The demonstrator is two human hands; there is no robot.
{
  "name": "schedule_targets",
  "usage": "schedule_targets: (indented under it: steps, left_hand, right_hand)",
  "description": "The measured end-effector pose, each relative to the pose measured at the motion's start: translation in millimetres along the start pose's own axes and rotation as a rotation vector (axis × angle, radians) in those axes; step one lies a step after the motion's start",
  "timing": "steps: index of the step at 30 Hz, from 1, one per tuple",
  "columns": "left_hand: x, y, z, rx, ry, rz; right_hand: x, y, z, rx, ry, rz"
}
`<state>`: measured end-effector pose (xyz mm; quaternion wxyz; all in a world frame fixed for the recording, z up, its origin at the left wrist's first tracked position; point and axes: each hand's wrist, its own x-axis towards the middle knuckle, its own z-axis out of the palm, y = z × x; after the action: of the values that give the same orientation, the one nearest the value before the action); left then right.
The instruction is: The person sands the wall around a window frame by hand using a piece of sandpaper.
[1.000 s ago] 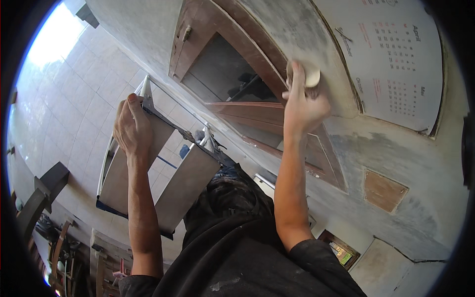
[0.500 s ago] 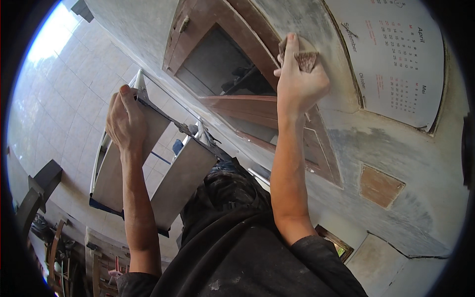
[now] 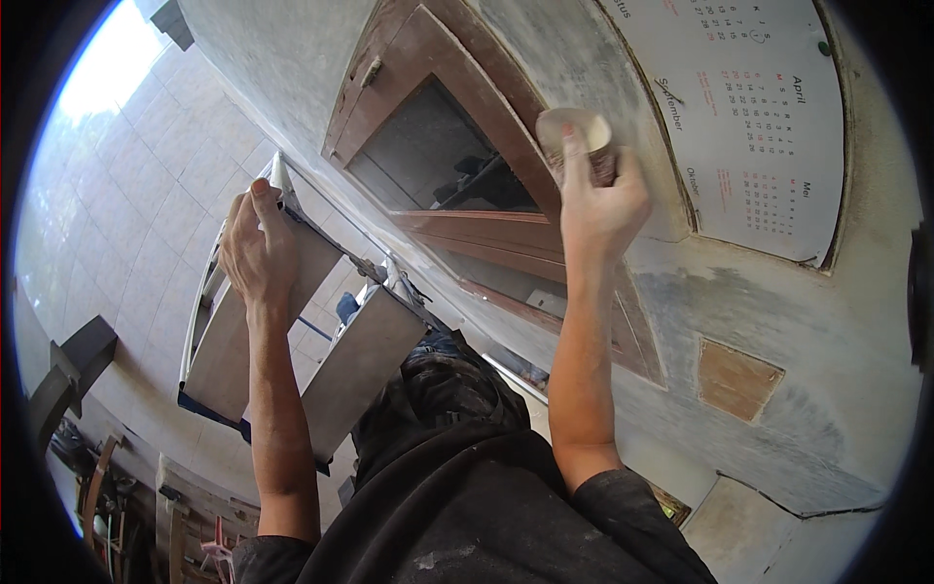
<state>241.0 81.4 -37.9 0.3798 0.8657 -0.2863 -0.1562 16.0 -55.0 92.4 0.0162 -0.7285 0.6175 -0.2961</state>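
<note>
My right hand (image 3: 605, 200) pinches a bent piece of sandpaper (image 3: 584, 125), pale on one face and reddish brown on the other. It is held at the grey plastered wall (image 3: 671, 268), beside the brown wooden window frame (image 3: 511, 73). Motion slightly blurs the paper, and I cannot tell whether it touches the wall. My left hand (image 3: 258, 248) is closed over the top edge of a stepladder (image 3: 365, 341) with broad pale steps and dark edging. Part of that grip is hidden behind the fingers.
A wall calendar (image 3: 744, 136) hangs right of my right hand. Lower down, a brown square panel (image 3: 739, 380) is set in the wall. The tiled floor (image 3: 126, 204) lies far below at left, with a dark beam-like piece (image 3: 73, 375) and stacked timber (image 3: 180, 526).
My right hand has come down and slightly right along the wall with the sandpaper, whose pale face now shows more. My left hand keeps its grip on the stepladder.
</note>
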Motion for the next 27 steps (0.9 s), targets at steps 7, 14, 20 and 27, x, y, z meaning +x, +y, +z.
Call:
schedule_targets:
  steps: [7, 14, 20, 27]
  left_hand:
    - [1.4, -8.5, -2.4, -0.062, 0.003, -0.037]
    - [4.1, -5.9, 4.4, -0.066, 0.011, -0.001]
    - [3.2, -10.5, -0.7, -0.096, 0.021, -0.014]
    - [1.3, -11.4, 1.9, -0.166, 0.063, 0.001]
  right_hand:
    - [-5.6, 16.3, 16.6, -0.028, 0.208, 0.074]
    - [12.9, 7.7, 30.4, 0.096, 0.318, 0.018]
    - [-3.2, 17.7, 19.1, -0.05, 0.307, -0.083]
    - [18.7, -4.6, 34.1, 0.08, 0.194, -0.081]
